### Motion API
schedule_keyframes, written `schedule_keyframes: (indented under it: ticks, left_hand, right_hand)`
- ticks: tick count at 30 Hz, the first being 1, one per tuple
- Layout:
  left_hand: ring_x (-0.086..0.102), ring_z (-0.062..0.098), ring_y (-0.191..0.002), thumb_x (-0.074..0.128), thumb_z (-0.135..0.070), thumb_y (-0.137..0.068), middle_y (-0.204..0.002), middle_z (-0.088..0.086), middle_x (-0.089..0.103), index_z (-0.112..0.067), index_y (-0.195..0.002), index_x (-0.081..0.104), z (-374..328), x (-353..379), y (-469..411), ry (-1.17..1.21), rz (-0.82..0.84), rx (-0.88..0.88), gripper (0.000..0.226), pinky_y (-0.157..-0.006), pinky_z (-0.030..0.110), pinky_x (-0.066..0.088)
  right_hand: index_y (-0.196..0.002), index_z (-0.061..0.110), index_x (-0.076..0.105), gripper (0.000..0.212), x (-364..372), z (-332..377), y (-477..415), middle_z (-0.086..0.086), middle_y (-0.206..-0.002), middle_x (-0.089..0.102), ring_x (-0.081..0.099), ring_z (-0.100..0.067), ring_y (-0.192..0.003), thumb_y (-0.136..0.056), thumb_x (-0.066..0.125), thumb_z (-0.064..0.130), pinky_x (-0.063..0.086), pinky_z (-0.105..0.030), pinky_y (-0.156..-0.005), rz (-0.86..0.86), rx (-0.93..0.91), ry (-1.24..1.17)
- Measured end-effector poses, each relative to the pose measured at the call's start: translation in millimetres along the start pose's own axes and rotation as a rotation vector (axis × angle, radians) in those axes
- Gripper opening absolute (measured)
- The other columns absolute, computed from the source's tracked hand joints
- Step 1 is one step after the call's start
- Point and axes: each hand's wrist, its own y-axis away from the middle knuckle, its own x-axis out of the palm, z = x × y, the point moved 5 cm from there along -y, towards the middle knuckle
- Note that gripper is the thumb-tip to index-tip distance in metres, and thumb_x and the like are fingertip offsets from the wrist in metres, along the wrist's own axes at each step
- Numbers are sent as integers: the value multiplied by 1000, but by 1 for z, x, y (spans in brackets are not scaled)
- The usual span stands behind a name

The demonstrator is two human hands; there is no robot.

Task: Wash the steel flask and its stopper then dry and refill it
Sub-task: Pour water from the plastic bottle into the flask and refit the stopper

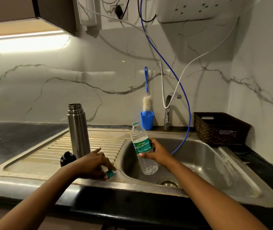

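The right hand [157, 152] grips a clear plastic bottle [141, 146] around its green label, fingers wrapped behind and thumb in front. It holds the bottle over the sink basin [198, 163], tilted with the neck leaning up and to the left. The neck carries only a green ring and no cap; how much water is inside I cannot tell. The left hand [97, 163] reaches down to the front rim of the sink, just left of the basin. It pinches a small green cap [110, 173] between thumb and curled fingers, with the forefinger sticking out straight. The steel flask [78, 130] stands upright on the ribbed drainboard [38, 153], its threaded mouth uncovered, well apart from the bottle and just behind the left hand. Its black stopper [67, 158] lies on the drainboard beside the foot of the flask, near the left wrist. At the back, a blue cup [147, 121] holds a bottle brush [146, 103] with a blue handle, next to the tap [168, 112]. A blue hose [184, 97] hangs down into the basin, and a dark woven basket [220, 130] sits on the counter to the right.
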Motion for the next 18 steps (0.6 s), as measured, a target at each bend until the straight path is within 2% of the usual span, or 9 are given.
schedule_keyframes:
  ticks: [2, 3, 5, 6, 8, 10, 12, 15, 18]
  left_hand:
    - [41, 4, -122, 55, -43, -91, -129, -19, 53, -42, -127, 53, 0, 1, -3, -26, -34, 14, 36, -115, 29, -2]
    - [44, 4, -118, 55, -43, -91, -126, -19, 55, -41, -124, 56, -1, -1, -4, -27, -53, 16, 34, -114, 26, 6]
    - [48, 3, -108, 57, -45, -89, -119, -18, 57, -39, -118, 60, 0, -5, -6, 24, -98, -1, 29, -102, 15, 26]
    - [51, 2, -103, 59, -48, -87, -115, -19, 59, -40, -111, 61, 1, -8, -7, 112, -152, -20, 26, -95, 16, 35]
    - [57, 1, -94, 67, -48, -79, -107, -20, 63, -41, -98, 63, 8, -22, -6, 435, -355, -71, 20, -87, 22, 46]
    - [63, 3, -86, 72, -31, -80, -96, -18, 69, -34, -93, 67, 18, -36, -7, 818, -635, -121, 14, -80, 17, 49]
    - [64, 9, -81, 68, -23, -82, -85, -10, 72, -25, -92, 70, 22, -44, -12, 1162, -785, -172, 11, -75, 17, 50]
    - [62, 16, -84, 65, -27, -85, -89, 3, 70, -22, -93, 69, 18, -50, -27, 1346, -787, -204, 11, -79, 31, 48]
    - [62, 14, -81, 63, -24, -88, -83, -1, 70, -21, -92, 69, 16, -52, -40, 1387, -796, -216, 7, -73, 29, 48]
  right_hand:
    - [-136, 24, 37, 79, -1, 0, -1, -4, -132, 51, 54, -20, -115, -70, 80, 24, 48, -38, -96, 1, -7, -2]
    - [-135, 24, 37, 78, -1, 0, -1, -3, -132, 51, 54, -20, -115, -70, 80, 24, 48, -37, -96, 0, -14, -5]
    - [-133, 26, 39, 75, -3, 2, -1, -2, -130, 52, 54, -20, -114, -71, 80, 22, 48, -35, -94, -15, -28, -10]
    - [-131, 27, 39, 72, -4, 3, -1, -2, -128, 52, 54, -19, -114, -71, 80, 21, 49, -34, -93, -22, -38, -6]
    - [-125, 31, 41, 68, -7, 6, -1, 2, -124, 53, 53, -16, -113, -71, 80, 20, 49, -28, -89, -38, -73, 34]
    - [-123, 29, 42, 67, -10, 12, -2, 3, -123, 51, 51, -13, -113, -70, 81, 18, 46, -19, -84, -85, -137, 114]
    - [-128, 24, 44, 71, -14, 19, -2, 1, -127, 49, 49, -13, -115, -69, 82, 17, 45, -17, -84, -162, -216, 219]
    - [-133, 25, 42, 75, -16, 29, -1, 0, -131, 44, 47, -14, -119, -69, 82, 19, 47, -28, -95, -236, -323, 425]
    - [-138, 29, 38, 78, -19, 36, 1, 0, -129, 43, 45, -16, -118, -72, 78, 31, 45, -37, -98, -312, -382, 662]
